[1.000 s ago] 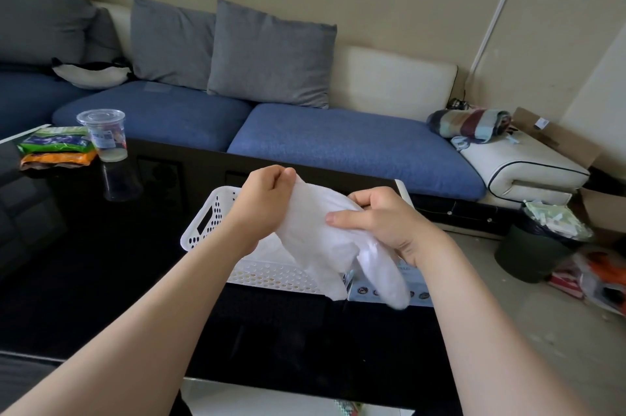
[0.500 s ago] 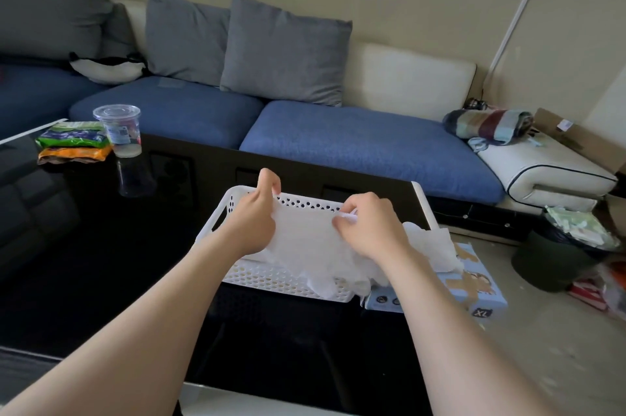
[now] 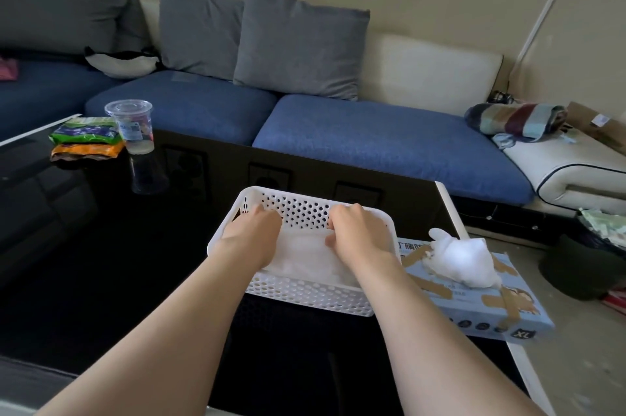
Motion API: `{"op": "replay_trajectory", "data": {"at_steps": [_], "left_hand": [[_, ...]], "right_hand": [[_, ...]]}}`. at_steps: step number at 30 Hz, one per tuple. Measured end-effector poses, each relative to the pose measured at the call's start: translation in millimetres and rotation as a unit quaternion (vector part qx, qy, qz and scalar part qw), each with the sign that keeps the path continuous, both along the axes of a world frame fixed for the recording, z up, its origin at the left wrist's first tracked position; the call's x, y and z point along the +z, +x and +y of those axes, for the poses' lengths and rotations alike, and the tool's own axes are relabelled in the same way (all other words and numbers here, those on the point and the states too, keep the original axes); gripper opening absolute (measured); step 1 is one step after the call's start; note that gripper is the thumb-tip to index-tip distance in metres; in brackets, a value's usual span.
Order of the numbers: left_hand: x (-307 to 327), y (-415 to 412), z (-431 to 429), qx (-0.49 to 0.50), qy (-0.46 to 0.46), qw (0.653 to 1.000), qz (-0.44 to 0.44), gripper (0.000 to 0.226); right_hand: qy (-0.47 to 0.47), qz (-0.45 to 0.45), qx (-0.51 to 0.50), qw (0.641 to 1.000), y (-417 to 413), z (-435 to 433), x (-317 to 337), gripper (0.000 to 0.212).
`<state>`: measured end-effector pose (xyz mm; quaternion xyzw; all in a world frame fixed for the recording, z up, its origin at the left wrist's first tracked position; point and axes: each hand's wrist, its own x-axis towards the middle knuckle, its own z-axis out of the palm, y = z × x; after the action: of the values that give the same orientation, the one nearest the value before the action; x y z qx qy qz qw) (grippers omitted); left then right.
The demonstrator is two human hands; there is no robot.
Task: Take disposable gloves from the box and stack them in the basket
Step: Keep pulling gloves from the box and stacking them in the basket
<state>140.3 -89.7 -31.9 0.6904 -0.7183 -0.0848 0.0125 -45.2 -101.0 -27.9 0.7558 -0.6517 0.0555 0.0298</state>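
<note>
Glove [image 3: 305,258] — white, thin, disposable — lay spread flat inside the white perforated basket [image 3: 311,302]. Both hands were down in the basket at the glove's far edge. The left hand [image 3: 252,234] had its fingers curled onto the left corner. The right hand [image 3: 359,232] pinched the right corner between thumb and curled fingers. Just right of the basket sat the blue glove box [image 3: 481,310], with a white clump of gloves [image 3: 464,261] bulging from its top. All rested on a glossy black table [image 3: 101,280] — a clear plastic cup [image 3: 130,125] and snack packets [image 3: 86,141] stood at its far left.
</note>
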Motion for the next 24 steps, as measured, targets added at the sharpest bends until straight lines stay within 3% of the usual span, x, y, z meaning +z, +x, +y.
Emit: {"op": "replay_trajectory", "data": {"at_steps": [4, 7, 9, 11, 15, 19, 24], "left_hand": [[3.8, -6.0, 3.0, -0.001, 0.0, 0.998, -0.059, 0.029], [4.4, -9.3, 0.1, -0.021, -0.013, 0.994, -0.106, 0.023], [0.6, -9.0, -4.1, -0.047, -0.009, 0.993, -0.109, 0.036], [1.9, -12.2, -5.3, -0.07, -0.014, 0.994, -0.079, 0.038], [14.6, -31.3, -0.4, -0.114, -0.036, 0.993, 0.019, 0.02], [21.4, -58.4, 14.4, -0.164, -0.003, 0.98, 0.109, 0.025], [25.9, -94.0, 31.5, -0.212, 0.037, 0.951, 0.222, 0.036]], "right_hand": [[0.002, -0.017, 0.031, 0.999, 3.0, -3.8, 0.6, 0.019], [0.125, -0.067, 0.075, 0.987, 3.1, 2.5, -1.8, 0.029], [0.185, -0.065, 0.077, 0.977, 2.3, 7.5, -3.8, 0.038], [0.185, -0.09, 0.065, 0.976, -0.4, 10.0, 1.1, 0.04], [0.094, -0.119, 0.045, 0.987, -8.0, 18.7, 27.3, 0.035], [0.026, -0.177, -0.01, 0.984, -27.3, 37.9, 48.5, 0.032], [-0.031, -0.171, -0.068, 0.982, -63.1, 59.7, 66.2, 0.03]]}}
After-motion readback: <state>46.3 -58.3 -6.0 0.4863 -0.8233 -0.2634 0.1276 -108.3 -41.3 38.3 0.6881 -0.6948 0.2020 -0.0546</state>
